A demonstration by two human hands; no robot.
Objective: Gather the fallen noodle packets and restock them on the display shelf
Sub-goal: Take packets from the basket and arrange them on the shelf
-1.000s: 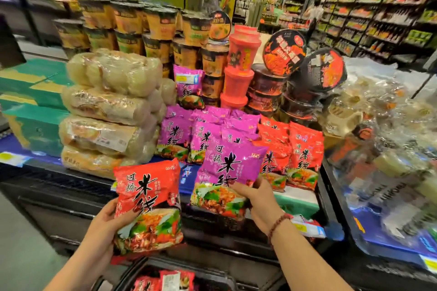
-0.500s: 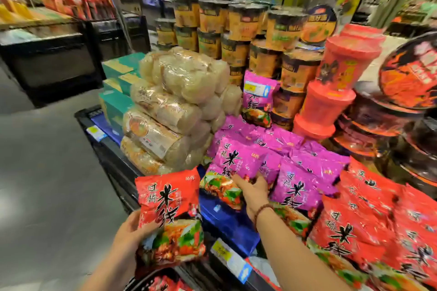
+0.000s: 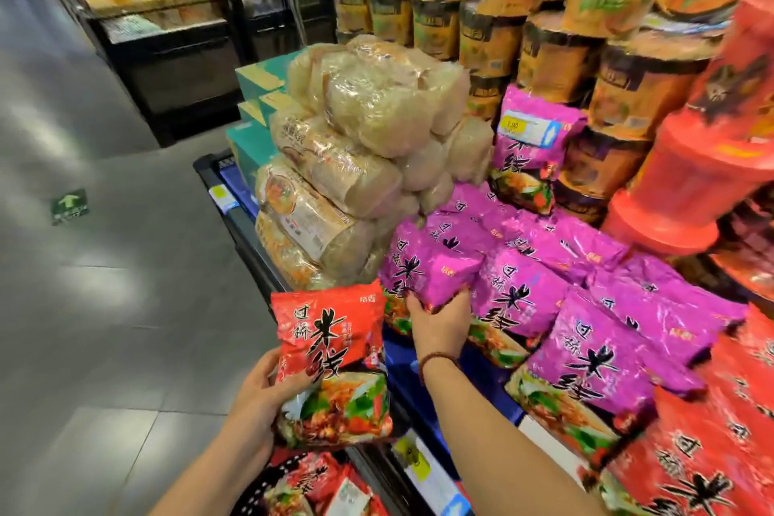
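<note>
fingers (image 3: 458, 297) of the right hand (image 3: 439, 327) were curled up round the lower edge of a purple noodle packet (image 3: 431, 264), thumb on its left side. that packet sat at the front left of the purple pile (image 3: 586, 348) on the display shelf (image 3: 245, 222). left hand (image 3: 257, 394) gripped a red noodle packet (image 3: 335, 360) by its left edge, thumb over the front, upright and off the shelf, just in front of its rim. more red packets (image 3: 318, 482) lay in a dark basket (image 3: 255, 486) below. red pile (image 3: 712, 452) sat at the shelf's far right, clear vermicelli bags (image 3: 356, 130) just left of the purple ones. packets looked light, puffy and crinkly. film was likely slick and the noodles inside probably brittle. best taken by a side edge or flat under the bottom, no squeezing. red one probably belonged on the red pile, well apart from it.
</note>
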